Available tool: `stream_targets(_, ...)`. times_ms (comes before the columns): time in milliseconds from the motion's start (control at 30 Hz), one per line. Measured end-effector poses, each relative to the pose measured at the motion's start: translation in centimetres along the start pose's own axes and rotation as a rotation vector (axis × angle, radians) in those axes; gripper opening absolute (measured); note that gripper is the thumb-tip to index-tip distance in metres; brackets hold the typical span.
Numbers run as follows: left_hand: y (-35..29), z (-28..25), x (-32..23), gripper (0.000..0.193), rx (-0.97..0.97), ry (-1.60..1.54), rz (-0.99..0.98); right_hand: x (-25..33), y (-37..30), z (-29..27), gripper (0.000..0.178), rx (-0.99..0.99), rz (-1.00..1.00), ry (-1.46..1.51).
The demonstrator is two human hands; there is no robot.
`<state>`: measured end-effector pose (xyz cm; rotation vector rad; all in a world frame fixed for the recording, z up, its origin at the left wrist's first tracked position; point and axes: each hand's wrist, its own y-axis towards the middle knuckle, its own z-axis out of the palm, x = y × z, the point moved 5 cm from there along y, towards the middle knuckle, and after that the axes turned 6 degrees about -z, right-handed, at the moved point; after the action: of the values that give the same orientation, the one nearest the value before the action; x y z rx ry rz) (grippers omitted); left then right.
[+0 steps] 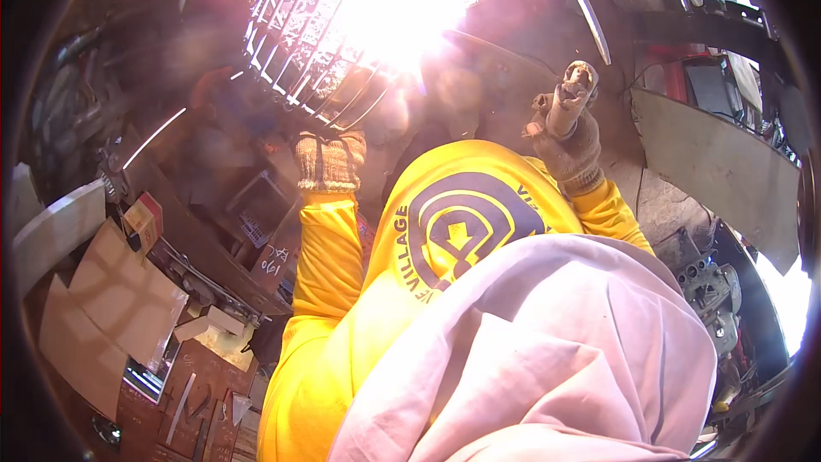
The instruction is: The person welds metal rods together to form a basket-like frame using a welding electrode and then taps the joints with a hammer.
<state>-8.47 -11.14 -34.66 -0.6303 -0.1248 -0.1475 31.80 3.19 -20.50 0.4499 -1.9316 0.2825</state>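
Overlapping brown cardboard sheets [132, 291] are seen beside a small red-and-tan box [144, 216]; below them, a slim silver metal strip [180, 409] is laid on a reddish-brown board [214, 368]; a broad grey panel [727, 167] is positioned far right of them.

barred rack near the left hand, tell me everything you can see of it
The barred rack looks like metal: thin, roughly parallel bars slanting down to a curved edge, with gaps between. It shows upper left of centre, just beyond the gloved left hand; whether that hand grips it cannot be told. Glare washes out its right side.
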Motion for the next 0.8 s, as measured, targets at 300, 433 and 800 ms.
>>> stream_targets(300,1.5,8.1,4.8,0.055,0.19,0.008,-0.069,-0.4,-0.6,-0.5,0.037,-0.108,-0.008,-0.03)
stream_targets(433,2.2,9.4,5.3,0.061,0.174,-0.024,0.02,-0.6,-0.7,-0.7,0.036,-0.144,0.21,0.177)
stream_targets(800,1.1,10.5,3.7,0.067,0.037,0.109,0.176,-1.4,-1.3,-0.9,0.041,-0.278,0.323,0.45)
